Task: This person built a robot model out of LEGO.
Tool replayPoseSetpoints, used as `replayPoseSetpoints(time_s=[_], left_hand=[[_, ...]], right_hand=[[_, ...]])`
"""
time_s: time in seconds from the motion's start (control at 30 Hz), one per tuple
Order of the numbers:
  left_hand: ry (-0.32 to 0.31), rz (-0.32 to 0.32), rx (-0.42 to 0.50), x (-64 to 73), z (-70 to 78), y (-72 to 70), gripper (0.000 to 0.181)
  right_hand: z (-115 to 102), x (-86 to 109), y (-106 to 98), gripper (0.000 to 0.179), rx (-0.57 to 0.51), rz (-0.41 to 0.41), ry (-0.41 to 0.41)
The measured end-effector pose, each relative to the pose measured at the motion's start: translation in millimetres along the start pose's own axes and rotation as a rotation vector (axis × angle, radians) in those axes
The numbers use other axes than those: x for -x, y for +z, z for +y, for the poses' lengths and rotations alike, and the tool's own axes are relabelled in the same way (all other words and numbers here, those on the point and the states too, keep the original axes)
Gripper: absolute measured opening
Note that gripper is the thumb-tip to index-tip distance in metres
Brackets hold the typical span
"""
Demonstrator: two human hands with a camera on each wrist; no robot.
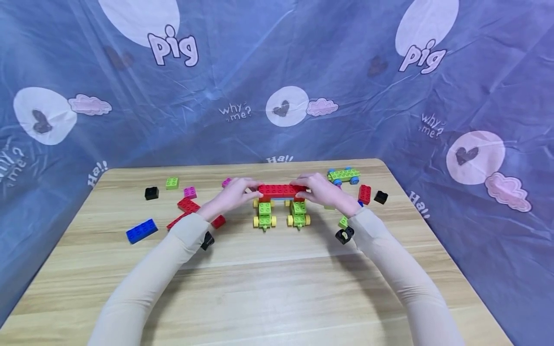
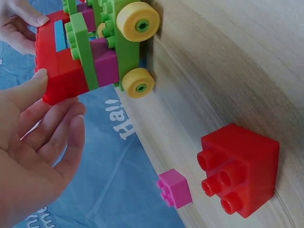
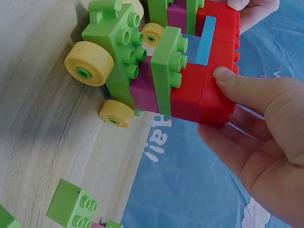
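Note:
Toy building bricks form one joined structure at the middle of the table. Red bricks make a bar along its top, spanning two light green wheeled bases with yellow wheels. Purple bricks and green bricks stack between bases and bar. Between the two stacks, under the bar, shows a blue brick. My left hand pinches the bar's left end, thumb on the near side and fingers behind. At the other end, my right hand grips it likewise. The wheels are down at the tabletop.
Left of the structure lie a long blue brick, several red bricks and a black brick. Behind the right hand stands a green base with blue wheels. A black piece lies beside the right sleeve.

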State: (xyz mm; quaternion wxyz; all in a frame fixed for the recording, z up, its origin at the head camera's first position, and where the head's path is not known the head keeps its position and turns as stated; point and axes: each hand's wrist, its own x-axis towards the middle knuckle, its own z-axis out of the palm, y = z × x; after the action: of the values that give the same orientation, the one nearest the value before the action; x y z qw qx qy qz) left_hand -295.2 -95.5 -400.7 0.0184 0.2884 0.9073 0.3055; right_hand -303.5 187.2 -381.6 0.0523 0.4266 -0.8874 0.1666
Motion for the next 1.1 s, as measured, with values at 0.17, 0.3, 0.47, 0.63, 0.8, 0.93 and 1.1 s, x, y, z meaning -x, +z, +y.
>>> replayPoseSetpoints(time_s=[0.17,0.3,0.47,0.63,0.8,0.93,1.1], left_hand=[[-0.036,-0.023,0.039,-0.5,1.7,-1.9,0.042],[-0.059,-0.033,0.077,-0.2,2.1,-3.0,0.042],[-0.09,-0.033,0.126,1.7,0.9,-3.0,0.043],[-0.084,-0.019,0.126,3.2,-1.2,-1.0,0.045],[-0.059,0.009,0.123,3.7,-3.6,2.3,0.043],[-0.051,0.019,0.129,4.2,-4.4,3.3,0.043],[-0.05,0.028,0.133,5.3,-5.6,3.7,0.043]], right_hand=[[0,0.8,0,0.032,-0.01,0.001,0.01],[1,2.1,1,0.032,-0.024,0.007,0.016],[1,3.5,1,0.033,-0.068,0.006,0.048],[2,4.3,-1,0.036,-0.095,-0.003,0.085],[2,5.0,-1,0.037,-0.091,-0.011,0.109],[4,7.0,-1,0.038,-0.105,-0.002,0.132],[9,14.1,3,0.039,-0.228,0.034,0.197]])
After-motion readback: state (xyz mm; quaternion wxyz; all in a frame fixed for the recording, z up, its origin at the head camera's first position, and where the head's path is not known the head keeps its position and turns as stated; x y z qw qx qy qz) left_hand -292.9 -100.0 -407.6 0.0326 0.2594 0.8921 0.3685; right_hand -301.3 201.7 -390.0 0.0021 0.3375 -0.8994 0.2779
